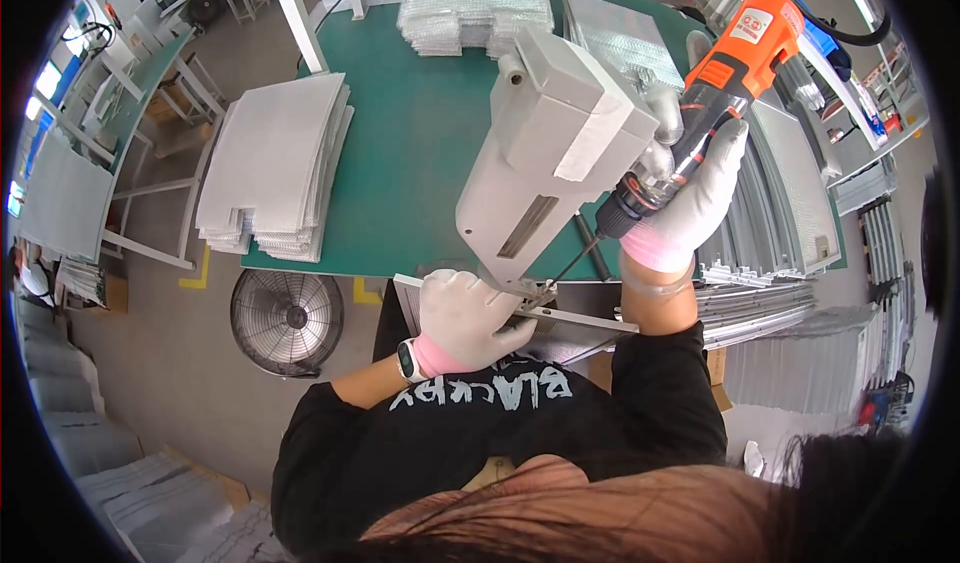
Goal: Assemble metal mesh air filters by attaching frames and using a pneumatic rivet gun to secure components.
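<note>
My right hand (705, 198), in a white glove with a pink cuff, is wrapped round an orange and black electric screwdriver (735, 58). Its long bit slants down to the left, with its tip at a small metal joint (540, 293) near the table's front edge. Above that joint a large pale grey housing (545, 153) stands tilted, with a slot and a strip of tape on its face. My left hand (460, 318), gloved too, is closed over the edge of a flat grey plate (585, 323) just left of the bit. The left fingertips are partly hidden.
The green table (395, 163) carries stacks of grey foam sheets (275, 158) at left and more wrapped sheets (475, 3) at the back. Long grey panels (780, 193) lie at right. A dark rod (592, 248) lies behind the bit. A round fan (290, 321) stands on the floor.
</note>
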Tool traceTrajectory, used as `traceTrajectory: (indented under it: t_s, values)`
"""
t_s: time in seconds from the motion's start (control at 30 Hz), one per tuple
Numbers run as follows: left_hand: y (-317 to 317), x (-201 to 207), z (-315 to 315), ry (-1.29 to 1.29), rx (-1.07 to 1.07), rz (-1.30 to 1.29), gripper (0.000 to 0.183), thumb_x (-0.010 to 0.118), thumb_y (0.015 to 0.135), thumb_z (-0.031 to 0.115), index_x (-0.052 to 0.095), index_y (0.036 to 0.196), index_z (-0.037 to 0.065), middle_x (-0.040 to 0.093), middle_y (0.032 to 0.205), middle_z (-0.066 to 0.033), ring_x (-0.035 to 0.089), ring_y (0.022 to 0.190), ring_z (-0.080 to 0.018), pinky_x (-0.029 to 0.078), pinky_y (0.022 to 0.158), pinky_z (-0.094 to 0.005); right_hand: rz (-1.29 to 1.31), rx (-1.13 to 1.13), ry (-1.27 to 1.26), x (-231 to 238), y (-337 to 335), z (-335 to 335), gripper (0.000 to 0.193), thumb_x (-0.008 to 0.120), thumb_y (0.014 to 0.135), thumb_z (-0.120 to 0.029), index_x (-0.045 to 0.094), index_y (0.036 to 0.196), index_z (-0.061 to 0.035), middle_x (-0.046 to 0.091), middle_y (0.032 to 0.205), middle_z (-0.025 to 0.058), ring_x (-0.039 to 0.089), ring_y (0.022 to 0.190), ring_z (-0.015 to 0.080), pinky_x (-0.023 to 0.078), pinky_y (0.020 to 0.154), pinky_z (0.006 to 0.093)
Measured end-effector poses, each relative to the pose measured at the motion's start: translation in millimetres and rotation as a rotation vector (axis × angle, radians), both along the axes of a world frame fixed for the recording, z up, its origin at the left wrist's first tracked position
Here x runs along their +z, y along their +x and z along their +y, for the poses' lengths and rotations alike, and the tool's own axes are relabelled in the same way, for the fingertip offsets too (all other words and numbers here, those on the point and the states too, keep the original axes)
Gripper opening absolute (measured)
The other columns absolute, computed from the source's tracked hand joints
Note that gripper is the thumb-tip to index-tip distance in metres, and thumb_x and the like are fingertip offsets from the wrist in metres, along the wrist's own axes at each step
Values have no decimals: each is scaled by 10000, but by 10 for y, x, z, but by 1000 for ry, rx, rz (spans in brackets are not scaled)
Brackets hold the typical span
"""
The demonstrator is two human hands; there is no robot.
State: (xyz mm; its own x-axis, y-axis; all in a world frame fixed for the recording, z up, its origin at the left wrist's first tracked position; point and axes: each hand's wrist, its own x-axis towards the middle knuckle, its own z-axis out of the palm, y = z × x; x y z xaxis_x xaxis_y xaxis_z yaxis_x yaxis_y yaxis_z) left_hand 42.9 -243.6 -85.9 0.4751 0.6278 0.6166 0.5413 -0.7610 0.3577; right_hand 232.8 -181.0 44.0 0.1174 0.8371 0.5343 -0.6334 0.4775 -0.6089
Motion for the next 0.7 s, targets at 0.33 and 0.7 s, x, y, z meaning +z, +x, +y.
traceTrajectory:
  t_s: [0.33, 0.7]
  values:
    - [41, 62, -18, -106, 12, 74, 263, 736, 733, 368, 735, 937, 203, 622, 730, 12, 612, 644, -202, 446, 589, -388, -154, 60, -114, -117, -158, -97, 703, 573, 939, -591, 396, 1342, -42, 510, 727, 50, 451, 489, 104, 386, 479, 233]
    - [101, -369, -133, -228, -130, 0, 319, 738, 731, 362, 734, 1026, 239, 656, 1099, -1, 638, 959, -243, 493, 715, -437, -86, 177, -184, -487, -110, -216, 878, 717, 840, -580, 300, 1394, -42, 554, 728, 56, 478, 474, 93, 352, 397, 209]
